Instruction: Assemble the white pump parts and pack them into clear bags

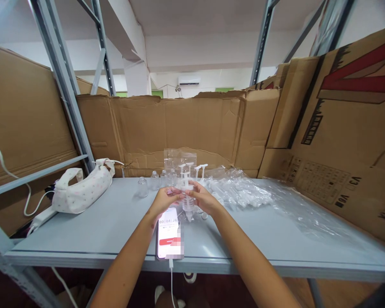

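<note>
Over the middle of the table, my left hand (167, 199) and my right hand (202, 197) meet at a clear plastic pump bottle (188, 204). Fingers of both hands are closed around its upper part and partly hide it. White pump heads (201, 167) stick up just behind my hands; which one belongs to the held bottle is hard to make out. Several clear bottles without pumps, one a clear bottle (143, 188) at the front, stand beyond my left hand. Right of my right hand lies a clear plastic bag (240, 188) with whitish pieces inside.
A phone (167, 233) showing a running timer lies at the table's front edge, with a white cable (171, 273) hanging down. At left rests a white dotted pouch (83, 190). Clear plastic film (308, 214) spreads rightward. Cardboard (179, 124) walls the back and sides.
</note>
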Demonstrator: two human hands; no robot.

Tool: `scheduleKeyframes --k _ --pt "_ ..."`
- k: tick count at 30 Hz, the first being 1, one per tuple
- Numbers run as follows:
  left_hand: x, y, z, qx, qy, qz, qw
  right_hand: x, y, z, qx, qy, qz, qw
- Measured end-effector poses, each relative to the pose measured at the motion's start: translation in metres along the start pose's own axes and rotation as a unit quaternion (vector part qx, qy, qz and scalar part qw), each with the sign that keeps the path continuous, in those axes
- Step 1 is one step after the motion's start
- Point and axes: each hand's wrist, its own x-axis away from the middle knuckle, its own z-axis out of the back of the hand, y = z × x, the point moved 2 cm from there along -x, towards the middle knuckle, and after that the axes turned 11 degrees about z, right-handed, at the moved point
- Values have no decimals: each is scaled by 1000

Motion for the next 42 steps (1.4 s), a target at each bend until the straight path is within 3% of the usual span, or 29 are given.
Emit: scheduleKeyframes --k 7,16,23,36,42 --pt "-1 1 -1 -34 -9 -45 998 3 -4 -8 0 -38 19 999" --pt "-1 0 -1 -17 -11 -35 999 3 -8 -9 17 -3 40 999" --pt "-2 2 2 2 30 -47 998 -1 -15 3 80 91 91 988" --pt "-4 1 1 3 14 -61 998 3 -24 7 115 120 65 984" --pt "-5 0 3 7 35 -80 996 4 -23 10 151 122 46 980"
